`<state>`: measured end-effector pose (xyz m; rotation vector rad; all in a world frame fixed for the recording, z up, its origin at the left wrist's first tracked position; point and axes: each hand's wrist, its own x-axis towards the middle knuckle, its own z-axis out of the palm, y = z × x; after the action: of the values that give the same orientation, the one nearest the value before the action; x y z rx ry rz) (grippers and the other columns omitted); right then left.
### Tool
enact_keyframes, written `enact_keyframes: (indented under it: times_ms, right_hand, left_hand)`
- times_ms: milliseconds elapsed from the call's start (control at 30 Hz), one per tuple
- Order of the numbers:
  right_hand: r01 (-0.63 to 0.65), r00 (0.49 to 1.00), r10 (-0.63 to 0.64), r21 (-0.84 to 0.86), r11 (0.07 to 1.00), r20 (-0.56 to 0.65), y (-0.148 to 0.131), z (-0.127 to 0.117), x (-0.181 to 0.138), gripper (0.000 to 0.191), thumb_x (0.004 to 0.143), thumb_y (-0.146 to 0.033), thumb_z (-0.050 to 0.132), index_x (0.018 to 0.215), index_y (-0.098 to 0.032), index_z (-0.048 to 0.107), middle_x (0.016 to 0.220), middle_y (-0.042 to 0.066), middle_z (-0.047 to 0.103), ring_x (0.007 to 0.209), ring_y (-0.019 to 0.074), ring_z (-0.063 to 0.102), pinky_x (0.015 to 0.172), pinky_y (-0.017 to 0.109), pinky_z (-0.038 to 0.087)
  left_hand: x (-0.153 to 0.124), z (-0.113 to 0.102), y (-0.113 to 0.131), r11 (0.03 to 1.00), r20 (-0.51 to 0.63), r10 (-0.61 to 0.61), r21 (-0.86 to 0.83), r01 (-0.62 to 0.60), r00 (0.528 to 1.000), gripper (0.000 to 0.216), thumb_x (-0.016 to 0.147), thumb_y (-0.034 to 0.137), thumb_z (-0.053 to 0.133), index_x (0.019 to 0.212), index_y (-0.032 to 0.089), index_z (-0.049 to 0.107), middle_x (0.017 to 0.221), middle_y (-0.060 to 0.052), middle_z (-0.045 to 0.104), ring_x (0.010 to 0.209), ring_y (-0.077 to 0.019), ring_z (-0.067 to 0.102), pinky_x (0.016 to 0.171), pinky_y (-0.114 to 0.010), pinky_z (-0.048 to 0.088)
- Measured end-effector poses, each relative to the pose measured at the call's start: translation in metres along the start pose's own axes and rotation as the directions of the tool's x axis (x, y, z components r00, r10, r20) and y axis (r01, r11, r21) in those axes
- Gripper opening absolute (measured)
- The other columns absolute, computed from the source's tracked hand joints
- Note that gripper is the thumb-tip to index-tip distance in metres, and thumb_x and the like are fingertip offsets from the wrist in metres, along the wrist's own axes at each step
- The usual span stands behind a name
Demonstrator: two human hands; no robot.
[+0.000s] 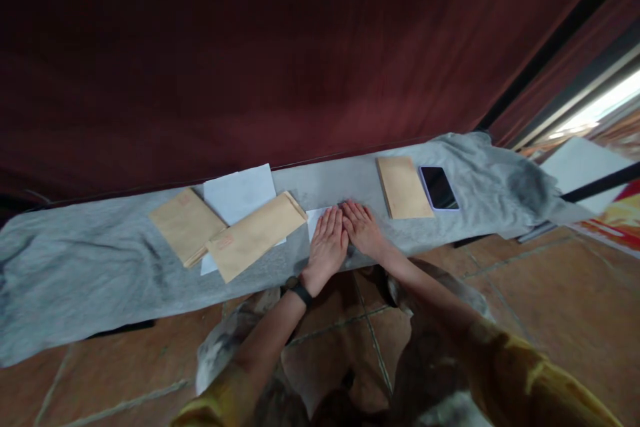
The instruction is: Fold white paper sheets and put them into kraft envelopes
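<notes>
My left hand [328, 244] lies flat, fingers stretched out, on a small piece of white paper [313, 219]. Most of that paper is hidden under the hand. Right beside it, my right hand [363, 231] is also spread flat, palm down, its thumb side against the left hand; whether paper lies beneath it I cannot tell. Just left of my hands are brown envelopes [257, 237] lying slantwise over white sheets [243, 193]. More brown envelopes [186, 223] rest farther left. To the right is a stack of brown envelopes [404, 188].
A grey cloth [90, 260] covers the long narrow bench. A phone [439, 188] with a pale purple edge lies near its right end. Dark red fabric [300, 60] hangs along the far side. Below is a tiled floor [565, 300], with a colourful printed sheet [617, 220] at far right.
</notes>
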<state>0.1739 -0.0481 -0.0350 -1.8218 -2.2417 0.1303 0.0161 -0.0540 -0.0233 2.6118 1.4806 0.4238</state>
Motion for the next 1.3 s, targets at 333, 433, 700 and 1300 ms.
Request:
enact_keyframes:
  times_ms: [333, 433, 700, 1300]
  right_hand:
    - [-0.035, 0.999, 0.035, -0.015, 0.999, -0.022, 0.012, 0.004, 0.003, 0.054, 0.105, -0.033, 0.029, 0.153, -0.010, 0.038, 0.160, 0.013, 0.036, 0.147, 0.0285, 0.035, 0.120, 0.048, 0.024]
    - [-0.020, 1.000, 0.019, 0.047, 0.999, 0.017, 0.017, -0.005, 0.009, 0.050, 0.104, -0.029, 0.033, 0.151, -0.012, 0.043, 0.157, 0.014, 0.042, 0.143, 0.0271, 0.039, 0.119, 0.047, 0.026]
    - [-0.175, 0.984, 0.158, 0.276, 0.945, 0.085, 0.019, -0.029, 0.037, 0.043, 0.095, -0.010, 0.040, 0.131, -0.014, 0.063, 0.131, 0.018, 0.063, 0.119, 0.0270, 0.059, 0.108, 0.042, 0.040]
    - [-0.093, 0.986, 0.150, 0.992, 0.083, 0.080, 0.029, -0.086, 0.023, 0.041, 0.088, -0.050, 0.054, 0.111, -0.019, 0.068, 0.096, 0.004, 0.068, 0.087, 0.0160, 0.062, 0.086, 0.030, 0.051]
  left_hand:
    - [0.007, 0.015, -0.002, 0.984, 0.050, -0.144, 0.114, 0.137, 0.988, 0.060, 0.102, 0.033, 0.030, 0.154, 0.002, 0.032, 0.162, -0.019, 0.028, 0.153, -0.0257, 0.020, 0.125, -0.046, 0.021]
    - [-0.005, 0.012, -0.003, 0.974, 0.011, -0.195, 0.119, 0.192, 0.981, 0.064, 0.102, 0.039, 0.033, 0.153, 0.001, 0.032, 0.161, -0.021, 0.031, 0.153, -0.0276, 0.021, 0.124, -0.047, 0.024]
    - [-0.023, 0.003, 0.001, 0.974, -0.022, -0.191, 0.117, 0.192, 0.981, 0.063, 0.103, 0.042, 0.029, 0.152, 0.003, 0.035, 0.158, -0.021, 0.036, 0.151, -0.0286, 0.027, 0.123, -0.051, 0.024]
    - [0.018, -0.060, 0.066, 0.704, -0.186, -0.515, -0.650, 0.288, 0.837, 0.039, 0.099, 0.033, 0.042, 0.129, 0.018, 0.063, 0.124, -0.011, 0.071, 0.111, -0.0264, 0.067, 0.100, -0.041, 0.052]
